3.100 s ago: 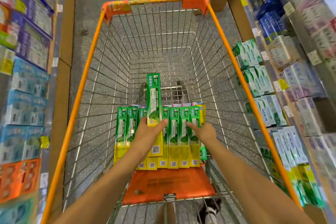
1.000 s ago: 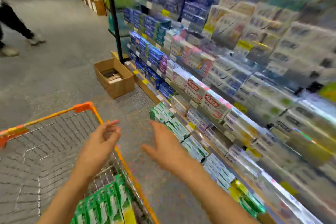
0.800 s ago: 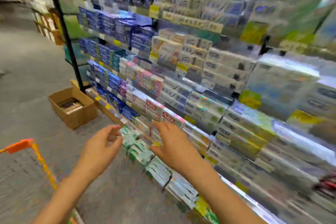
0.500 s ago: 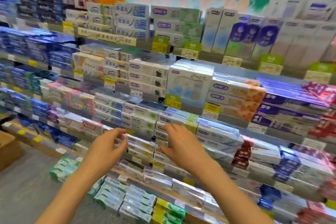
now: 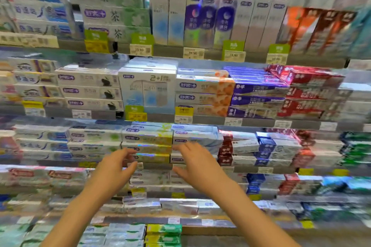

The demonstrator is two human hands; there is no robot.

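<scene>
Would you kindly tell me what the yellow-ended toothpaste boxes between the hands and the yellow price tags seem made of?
Yellow-ended toothpaste boxes: likely glossy printed cardboard, crisp edges, bluish glints. Yellow price tags: probably matte paper, flat, no shine.

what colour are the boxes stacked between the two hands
The boxes are white fading to yellow at the right end; the head view shows them best.

Illegible, blurred print on toothpaste boxes (image 5: 149, 147)
</scene>
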